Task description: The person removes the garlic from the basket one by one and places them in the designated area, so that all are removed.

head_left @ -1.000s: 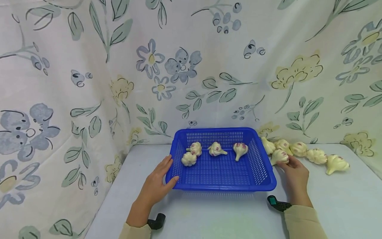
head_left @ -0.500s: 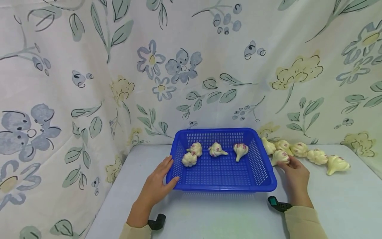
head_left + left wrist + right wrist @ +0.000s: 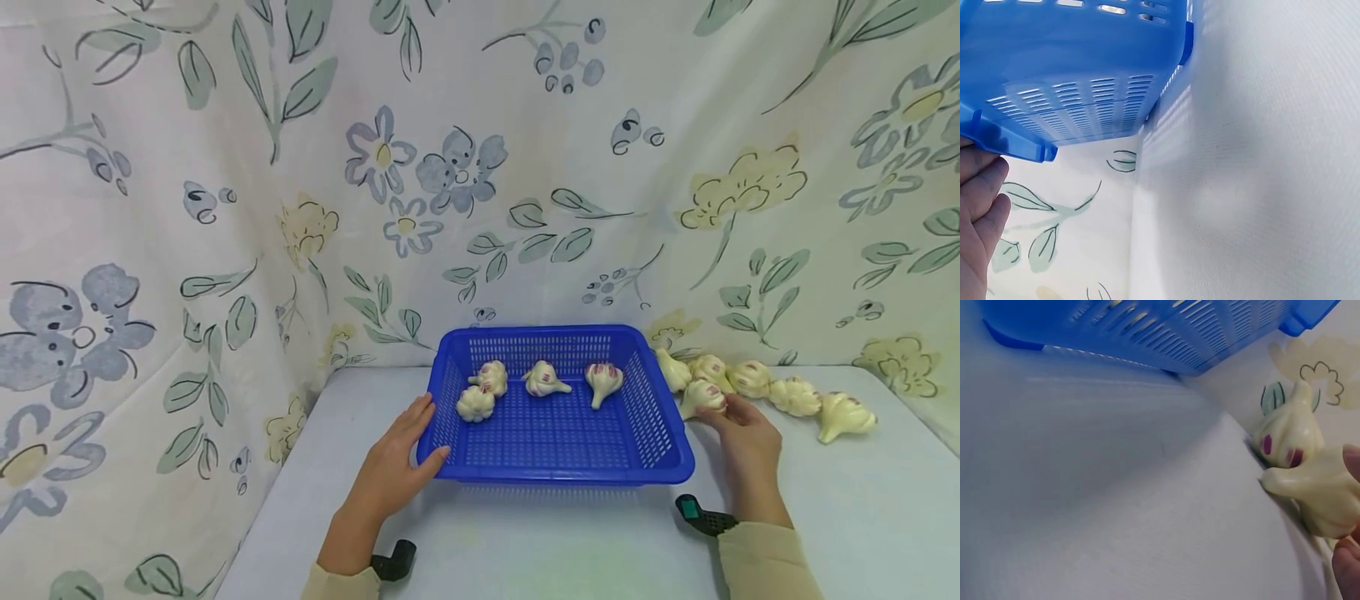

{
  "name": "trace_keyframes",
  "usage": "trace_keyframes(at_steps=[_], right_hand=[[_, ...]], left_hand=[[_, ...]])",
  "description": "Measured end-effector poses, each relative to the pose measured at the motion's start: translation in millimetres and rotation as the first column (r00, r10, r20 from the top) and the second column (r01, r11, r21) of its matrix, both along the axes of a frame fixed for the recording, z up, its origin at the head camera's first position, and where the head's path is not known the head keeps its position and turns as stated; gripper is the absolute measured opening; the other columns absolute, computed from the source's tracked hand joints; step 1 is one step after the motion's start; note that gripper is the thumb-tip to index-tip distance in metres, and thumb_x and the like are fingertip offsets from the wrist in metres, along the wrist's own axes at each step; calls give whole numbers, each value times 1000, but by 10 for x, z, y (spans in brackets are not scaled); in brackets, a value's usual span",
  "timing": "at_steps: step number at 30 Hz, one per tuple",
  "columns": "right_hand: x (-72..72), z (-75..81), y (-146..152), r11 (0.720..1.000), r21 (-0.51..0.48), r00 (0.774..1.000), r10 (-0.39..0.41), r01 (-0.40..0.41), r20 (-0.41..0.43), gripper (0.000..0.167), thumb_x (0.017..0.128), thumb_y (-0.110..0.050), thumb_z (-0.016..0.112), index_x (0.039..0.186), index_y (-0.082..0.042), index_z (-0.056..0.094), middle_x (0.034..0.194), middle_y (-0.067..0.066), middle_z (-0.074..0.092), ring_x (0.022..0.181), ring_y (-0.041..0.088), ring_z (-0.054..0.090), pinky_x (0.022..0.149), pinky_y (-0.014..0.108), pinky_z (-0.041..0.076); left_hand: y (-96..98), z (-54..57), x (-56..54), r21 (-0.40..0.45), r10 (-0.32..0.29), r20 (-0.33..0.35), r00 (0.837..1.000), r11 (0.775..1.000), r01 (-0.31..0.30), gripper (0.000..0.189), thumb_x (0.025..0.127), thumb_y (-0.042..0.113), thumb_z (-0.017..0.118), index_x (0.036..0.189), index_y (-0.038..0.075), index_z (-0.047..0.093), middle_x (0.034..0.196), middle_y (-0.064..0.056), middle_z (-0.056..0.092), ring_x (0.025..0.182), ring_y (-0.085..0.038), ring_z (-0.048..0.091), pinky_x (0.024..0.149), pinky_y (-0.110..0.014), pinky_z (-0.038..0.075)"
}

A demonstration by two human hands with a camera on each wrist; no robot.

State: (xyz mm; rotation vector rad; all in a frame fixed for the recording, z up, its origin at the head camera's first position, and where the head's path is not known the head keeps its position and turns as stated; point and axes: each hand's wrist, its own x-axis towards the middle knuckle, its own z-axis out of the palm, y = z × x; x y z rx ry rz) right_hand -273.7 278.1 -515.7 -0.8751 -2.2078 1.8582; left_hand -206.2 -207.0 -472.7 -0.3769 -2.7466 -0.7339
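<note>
"What are the hands doing?"
"The left hand (image 3: 392, 468) is resting, fingers extended, on the blue plastic basket's (image 3: 562, 477) left rim; the right hand (image 3: 750, 440) is pinching a garlic bulb (image 3: 702, 397) just right of it."
"Seemingly grasping; lifting is calling for clearing the far neighbouring bulb (image 3: 672, 372)."

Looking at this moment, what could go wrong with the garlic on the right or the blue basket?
The right hand pinches a garlic bulb close against the bulbs behind it, so lifting might nudge those.
If it goes toward the blue basket, it could knock the raised rim beside it.
The left hand touches the basket's opposite side; a push there might slide the basket.
</note>
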Motion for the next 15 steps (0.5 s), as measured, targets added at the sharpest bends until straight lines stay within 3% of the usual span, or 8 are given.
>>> trace_keyframes(at_steps=[10,13,15], right_hand=[[125,283,74,999,5,998,-41,41,-49,78,89,-39,71,154,-18,34,159,6,30,149,21,27,119,46,29],[180,434,105,998,-27,995,-62,60,-78,77,87,-38,74,153,-23,36,159,3,31,149,17,27,120,43,26],[221,555,109,992,-101,989,-92,80,-119,78,84,-36,78,151,-26,40,159,-2,33,149,13,27,121,40,23]], left_hand=[[7,1,16,37,-1,16,1000,999,1,72,90,47,66,150,16,42,159,3,34,146,-28,35,112,-54,36],[14,4,14,47,1,22,1000,999,-2,72,89,47,66,150,17,43,159,4,34,146,-28,35,112,-55,36],[20,9,11,49,0,24,1000,999,-1,72,89,47,67,150,17,43,159,4,34,146,-27,35,112,-55,37]])
